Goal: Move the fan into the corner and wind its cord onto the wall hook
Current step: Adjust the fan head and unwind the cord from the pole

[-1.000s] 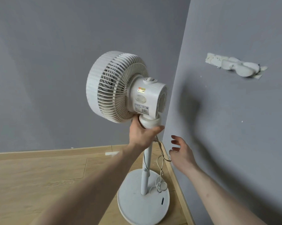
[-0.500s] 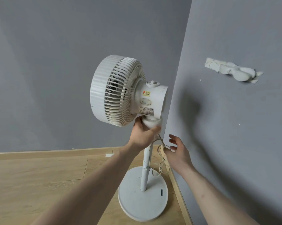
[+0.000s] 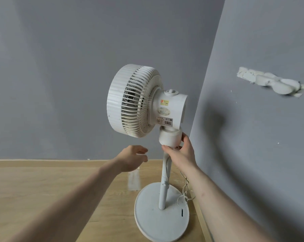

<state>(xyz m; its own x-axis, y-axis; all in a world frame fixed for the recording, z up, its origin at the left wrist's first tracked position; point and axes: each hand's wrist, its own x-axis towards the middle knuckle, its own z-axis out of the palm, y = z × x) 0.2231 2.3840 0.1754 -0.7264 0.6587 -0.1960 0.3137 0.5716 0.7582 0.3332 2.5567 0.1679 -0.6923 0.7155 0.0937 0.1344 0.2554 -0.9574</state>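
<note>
A white pedestal fan (image 3: 139, 102) stands in the corner on a round base (image 3: 153, 224), its grille facing left. My right hand (image 3: 181, 151) grips the fan's neck just under the motor housing. My left hand (image 3: 132, 158) hovers open to the left of the pole, touching nothing. The thin white cord (image 3: 185, 191) hangs down the pole and lies in loose loops on the base near the right wall. A white wall hook (image 3: 273, 83) is stuck high on the right wall, bare of cord.
Two grey walls meet just behind the fan. Wooden floor (image 3: 42, 198) stretches to the left, with a skirting board along the back wall and another along the right wall.
My left hand has let go of the fan's neck and drawn back to the left. My right hand has left the cord and taken hold of the neck. The fan stands closer to the corner.
</note>
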